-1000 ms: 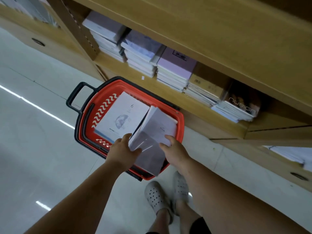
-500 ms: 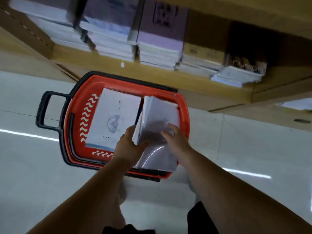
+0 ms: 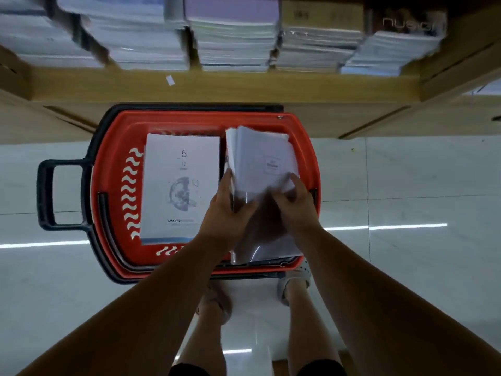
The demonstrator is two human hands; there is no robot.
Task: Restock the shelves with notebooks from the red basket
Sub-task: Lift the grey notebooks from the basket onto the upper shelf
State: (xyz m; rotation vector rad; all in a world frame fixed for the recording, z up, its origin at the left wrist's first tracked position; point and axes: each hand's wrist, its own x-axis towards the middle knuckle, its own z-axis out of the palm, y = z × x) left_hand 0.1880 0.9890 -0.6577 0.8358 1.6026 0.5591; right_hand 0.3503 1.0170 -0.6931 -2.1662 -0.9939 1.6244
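I watched the left hand [image 3: 227,210] grip the left edge of the bundle of notebooks [image 3: 260,158], tilted up in the right half of the red basket [image 3: 113,147]. The right hand [image 3: 295,207] clasped its right edge. A flat stack [image 3: 181,185] lay in the basket's left half.

a shop: wooden shelf [image 3: 217,85] of stacked notebooks [image 3: 233,36], red shopping basket [image 3: 113,147] on tiled floor [image 3: 406,185].
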